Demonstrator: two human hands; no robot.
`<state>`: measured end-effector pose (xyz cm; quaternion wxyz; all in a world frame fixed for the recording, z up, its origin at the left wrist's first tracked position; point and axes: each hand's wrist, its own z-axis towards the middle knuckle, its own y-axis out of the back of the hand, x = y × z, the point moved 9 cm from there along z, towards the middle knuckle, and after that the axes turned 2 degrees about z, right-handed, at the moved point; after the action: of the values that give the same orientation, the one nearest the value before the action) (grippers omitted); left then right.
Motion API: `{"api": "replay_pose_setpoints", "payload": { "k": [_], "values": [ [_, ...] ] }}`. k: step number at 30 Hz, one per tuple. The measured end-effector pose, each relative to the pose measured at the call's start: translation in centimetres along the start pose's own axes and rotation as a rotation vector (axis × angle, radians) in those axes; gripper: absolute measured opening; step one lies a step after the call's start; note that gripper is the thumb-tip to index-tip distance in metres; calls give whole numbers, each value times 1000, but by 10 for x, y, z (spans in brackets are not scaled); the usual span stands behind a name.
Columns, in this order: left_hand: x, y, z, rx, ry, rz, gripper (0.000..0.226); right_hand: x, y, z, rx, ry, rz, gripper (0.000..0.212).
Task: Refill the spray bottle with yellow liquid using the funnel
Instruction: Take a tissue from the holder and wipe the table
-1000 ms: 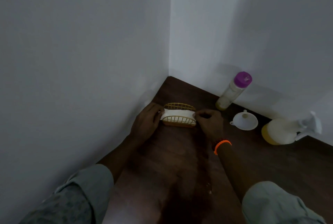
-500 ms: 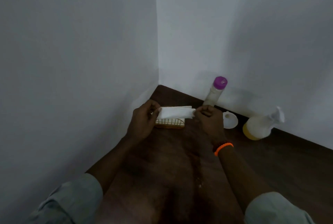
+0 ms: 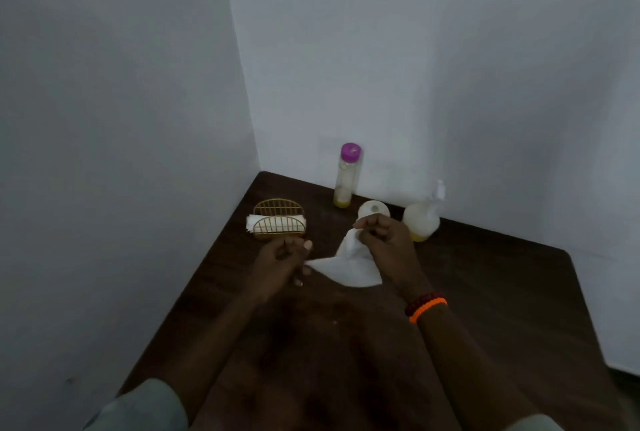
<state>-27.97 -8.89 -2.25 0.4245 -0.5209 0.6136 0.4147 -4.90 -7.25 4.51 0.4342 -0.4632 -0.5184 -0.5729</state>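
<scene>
White walls meet in a corner in the upper middle of the frame, and a dark wooden table (image 3: 485, 292) fills the lower part below them. Near the centre, both hands hold one white napkin (image 3: 349, 266) above the table. The left hand (image 3: 282, 264) pinches its left corner, with fingers curled. The right hand (image 3: 384, 240) grips the upper part of the napkin between thumb and fingers, a little higher in the frame. The two hands are apart, with the napkin spread between them. The right wrist carries an orange bracelet (image 3: 428, 307).

Behind the hands, close to the far wall, stands the spray bottle (image 3: 422, 217), with some yellow liquid at its bottom. Just left of it lies the white funnel (image 3: 374, 210), partly hidden by the right hand. Further left stands a tall bottle with a purple cap (image 3: 347, 176), upright. A golden wire napkin holder (image 3: 278, 221) with white napkins stands left of centre, beside the left wall.
</scene>
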Motion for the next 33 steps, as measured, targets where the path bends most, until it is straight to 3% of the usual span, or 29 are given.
{"api": "replay_pose_setpoints", "payload": {
  "k": [4,7,10,16,20,26,29,33],
  "values": [
    [15,-52,-21,249,62,131,43,-11,19,-27,48,-46,-16,23],
    [10,-82,-33,340,-7,164,42,-23,28,-45,60,-131,64,22],
    [-5,-111,-44,534,-95,103,42,-33,32,-61,73,-230,204,22],
    [18,-129,-44,746,61,175,40,-34,42,-72,125,-256,237,23],
    [30,-108,-34,654,72,211,32,-48,55,-67,119,-305,101,23],
    [16,-79,4,404,-27,363,11,-74,62,-44,105,-362,-17,24],
    [13,-72,27,238,-10,361,9,-83,65,-28,94,-302,-92,20],
    [7,-82,50,185,-250,762,10,-106,67,-23,60,-290,-176,18]
  ]
}}
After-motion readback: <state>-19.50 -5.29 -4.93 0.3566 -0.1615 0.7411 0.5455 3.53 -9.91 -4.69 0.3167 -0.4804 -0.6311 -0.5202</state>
